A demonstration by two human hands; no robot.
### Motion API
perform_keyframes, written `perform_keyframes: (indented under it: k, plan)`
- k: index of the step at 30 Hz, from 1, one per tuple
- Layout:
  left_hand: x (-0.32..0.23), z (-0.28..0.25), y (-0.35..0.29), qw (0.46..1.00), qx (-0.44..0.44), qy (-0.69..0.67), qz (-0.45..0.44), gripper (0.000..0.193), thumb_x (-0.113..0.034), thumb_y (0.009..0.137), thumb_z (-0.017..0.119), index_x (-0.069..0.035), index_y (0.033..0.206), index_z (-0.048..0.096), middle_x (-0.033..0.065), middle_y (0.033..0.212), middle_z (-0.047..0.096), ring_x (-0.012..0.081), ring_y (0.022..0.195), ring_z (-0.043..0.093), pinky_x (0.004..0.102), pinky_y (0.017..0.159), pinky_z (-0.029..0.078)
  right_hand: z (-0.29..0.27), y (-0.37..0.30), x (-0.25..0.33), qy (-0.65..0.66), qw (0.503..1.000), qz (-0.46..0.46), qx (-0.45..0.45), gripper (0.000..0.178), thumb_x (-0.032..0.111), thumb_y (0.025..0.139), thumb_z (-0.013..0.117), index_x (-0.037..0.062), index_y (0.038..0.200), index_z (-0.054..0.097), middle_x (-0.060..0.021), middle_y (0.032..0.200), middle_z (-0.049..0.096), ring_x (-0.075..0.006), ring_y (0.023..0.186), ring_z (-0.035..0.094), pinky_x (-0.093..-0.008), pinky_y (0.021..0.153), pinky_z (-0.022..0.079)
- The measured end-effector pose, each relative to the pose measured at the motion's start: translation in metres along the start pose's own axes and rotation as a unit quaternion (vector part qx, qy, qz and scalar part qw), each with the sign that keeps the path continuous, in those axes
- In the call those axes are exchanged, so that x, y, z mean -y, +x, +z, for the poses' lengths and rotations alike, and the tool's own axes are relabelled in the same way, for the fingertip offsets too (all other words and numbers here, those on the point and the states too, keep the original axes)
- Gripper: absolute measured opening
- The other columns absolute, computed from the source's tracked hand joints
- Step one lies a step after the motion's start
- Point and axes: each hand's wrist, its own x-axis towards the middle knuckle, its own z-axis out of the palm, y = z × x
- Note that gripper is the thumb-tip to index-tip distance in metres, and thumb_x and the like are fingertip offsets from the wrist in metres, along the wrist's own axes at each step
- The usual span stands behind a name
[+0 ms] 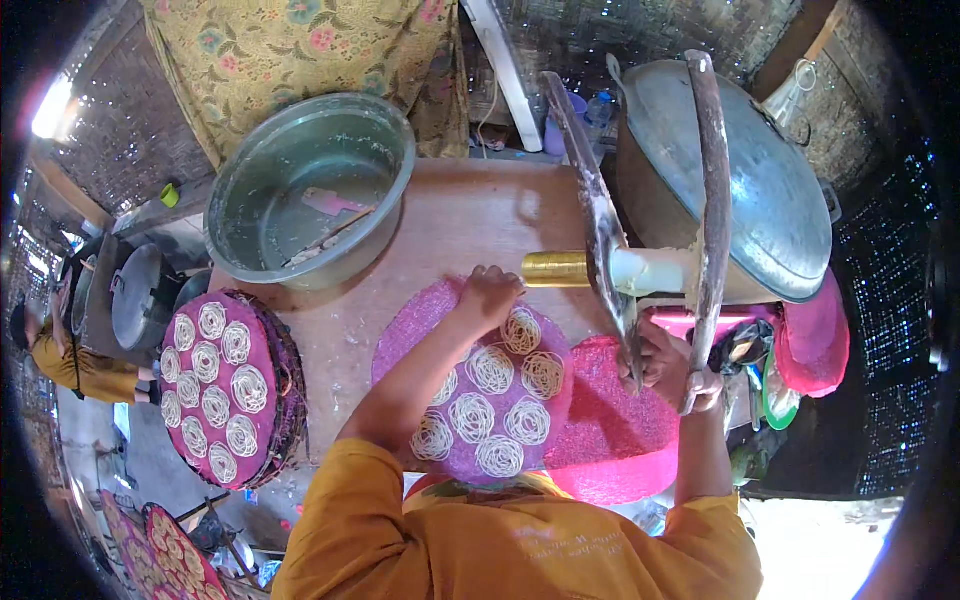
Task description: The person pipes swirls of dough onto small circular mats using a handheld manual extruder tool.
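My left hand (pixel 490 297) reaches over the far edge of a round pink mesh mat (pixel 405 335), its fingers curled down; whatever lies in them is hidden. Coiled nests of pale noodle strands (pixel 490 370) cover this mat, and one nest (pixel 521 331) lies right beside the hand. Above the table is a hand press with a brass cylinder (pixel 556 269), a white cylinder (pixel 648 271) and two long wooden handles (pixel 714 200). At the near ends of the handles, my right hand (pixel 665 362) is closed around them.
A bare pink mesh mat (pixel 610 440) lies to the right. At left, a stack of round mats (pixel 290 380) carries more nests. A large green basin (pixel 310 190) stands on the wooden table (pixel 465 215). A big lidded metal pot (pixel 745 180) is at far right. Another person (pixel 70 365) is at far left.
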Motion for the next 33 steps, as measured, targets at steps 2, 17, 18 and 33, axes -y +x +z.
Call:
perform_keyframes:
  k: [2,17,18,33]
  plan:
    - [0.008,0.014,0.019,0.998,0.053,0.027,-0.028,0.019,-0.024,0.079,0.057,-0.013,0.091,0.067,0.0055,0.097,0.065,0.0235,0.091,0.059,0.0450,0.087,0.038,0.009,-0.005,0.000,0.002,1.000,-0.002,-0.007,0.110,0.045,0.054,0.073,-0.0002,0.140,0.021,-0.0160,0.111,0.050,-0.0228,0.095,0.052,-0.0323,0.078,0.041]
    - [-0.026,-0.004,0.058,0.953,0.298,-0.041,0.028,0.030,-0.038,0.073,0.063,-0.019,0.095,0.066,0.0080,0.094,0.066,0.0244,0.095,0.060,0.0493,0.086,0.036,0.011,-0.044,-0.009,0.014,0.993,0.019,-0.119,0.118,0.043,0.045,0.075,-0.0062,0.138,0.022,-0.0181,0.106,0.053,-0.0239,0.092,0.055,-0.0316,0.080,0.042]
    - [-0.030,-0.004,0.059,0.952,0.292,-0.084,0.030,0.031,-0.039,0.073,0.063,-0.019,0.096,0.066,0.0083,0.094,0.066,0.0245,0.095,0.060,0.0495,0.086,0.036,0.010,-0.044,-0.010,0.010,0.993,0.023,-0.116,0.118,0.044,0.045,0.074,-0.0061,0.138,0.022,-0.0181,0.108,0.053,-0.0245,0.094,0.055,-0.0321,0.082,0.042]
    - [0.046,-0.095,0.004,0.988,-0.071,-0.039,-0.134,0.026,-0.021,0.079,0.060,-0.009,0.101,0.062,0.0141,0.090,0.063,0.0309,0.090,0.059,0.0453,0.075,0.045,0.007,-0.030,-0.021,-0.028,0.997,-0.005,-0.067,0.113,0.039,0.048,0.071,-0.0069,0.138,0.022,-0.0187,0.114,0.050,-0.0234,0.095,0.054,-0.0317,0.080,0.041]
